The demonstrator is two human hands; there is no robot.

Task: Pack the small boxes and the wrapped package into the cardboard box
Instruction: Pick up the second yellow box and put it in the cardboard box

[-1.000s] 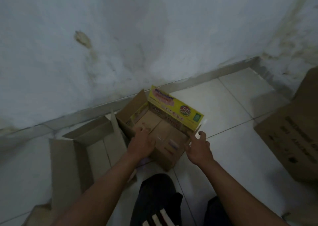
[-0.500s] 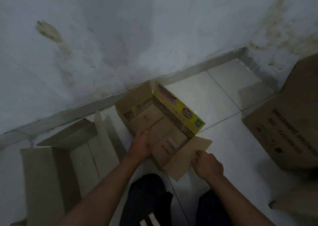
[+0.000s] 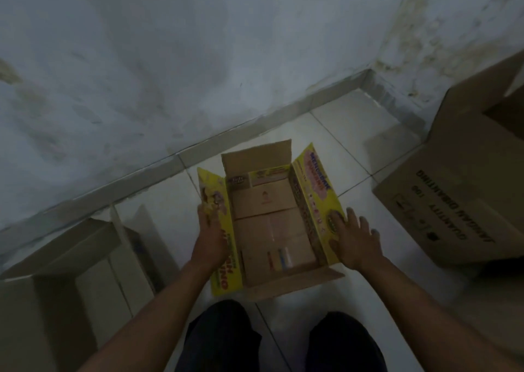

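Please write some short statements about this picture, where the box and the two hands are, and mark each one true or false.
1. The small cardboard box with yellow printed flaps stands open on the white tiled floor. True.
2. The left hand holds the left yellow flap. True.
3. The right hand is inside the box. False: it rests on the right yellow flap, outside the opening.
4. The box is empty. False: plain brown small boxes lie inside.
5. A large brown cardboard carton with black print stands to the right. True.
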